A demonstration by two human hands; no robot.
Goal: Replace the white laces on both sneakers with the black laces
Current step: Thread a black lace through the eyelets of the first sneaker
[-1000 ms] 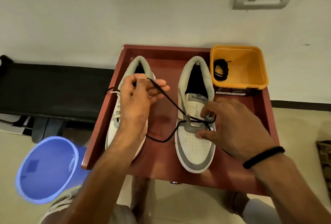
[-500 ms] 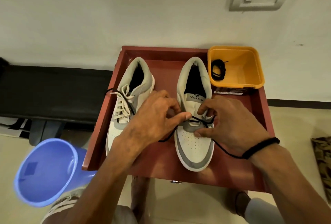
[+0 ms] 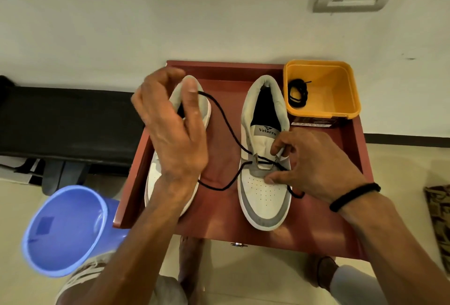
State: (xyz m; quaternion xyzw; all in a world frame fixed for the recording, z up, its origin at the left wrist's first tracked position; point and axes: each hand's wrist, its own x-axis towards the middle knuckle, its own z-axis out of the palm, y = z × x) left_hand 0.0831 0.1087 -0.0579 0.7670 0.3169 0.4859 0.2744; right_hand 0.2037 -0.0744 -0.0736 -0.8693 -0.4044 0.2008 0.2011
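Observation:
Two white and grey sneakers stand on a red-brown tray (image 3: pixel 323 236). The right sneaker (image 3: pixel 264 197) has a black lace (image 3: pixel 227 123) threaded through its lowest eyelets. My left hand (image 3: pixel 170 129) is raised over the left sneaker (image 3: pixel 152 178) and pinches one end of this lace, which runs taut down to the right sneaker. My right hand (image 3: pixel 314 163) rests on the right sneaker's eyelet area, thumb on the toe box, fingers pinching the eyelet flap. The lace's other end trails under my right wrist. A second black lace (image 3: pixel 297 94) lies coiled in a yellow tub (image 3: pixel 338 90).
A blue plastic bucket (image 3: pixel 65 229) stands on the floor at the lower left. A black bench (image 3: pixel 65 124) runs along the wall at the left. The tray's back edge touches the wall. A dark small box (image 3: pixel 314 123) lies under the tub. My feet show below the tray.
My left hand has risen from the right sneaker's eyelets up and to the left, drawing the black lace out taut. My right hand has stayed on the sneaker.

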